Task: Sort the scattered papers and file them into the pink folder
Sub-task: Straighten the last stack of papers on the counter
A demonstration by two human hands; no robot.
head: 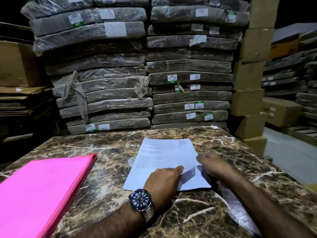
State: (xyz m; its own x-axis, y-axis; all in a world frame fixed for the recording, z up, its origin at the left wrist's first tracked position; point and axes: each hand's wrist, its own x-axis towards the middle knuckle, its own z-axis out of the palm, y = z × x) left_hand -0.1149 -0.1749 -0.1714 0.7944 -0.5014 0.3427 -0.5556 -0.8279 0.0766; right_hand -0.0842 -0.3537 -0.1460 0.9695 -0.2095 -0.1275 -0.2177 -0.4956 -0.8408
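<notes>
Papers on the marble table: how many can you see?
2. One sheet lies under the left hand and right hand; another, blurred, lies beneath the right forearm. More may hide under the top sheet; a white scrap at the far corner is unclear.

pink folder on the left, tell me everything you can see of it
The bright pink flat folder looks like thin plain card or plastic. It is closed and lies flat, at a slant, on the brown veined marble tabletop, layered edges showing at its far corner. Its near part runs out of frame at lower left. It sits left of the white printed paper sheets, apart from them; only the tabletop touches it.
</notes>
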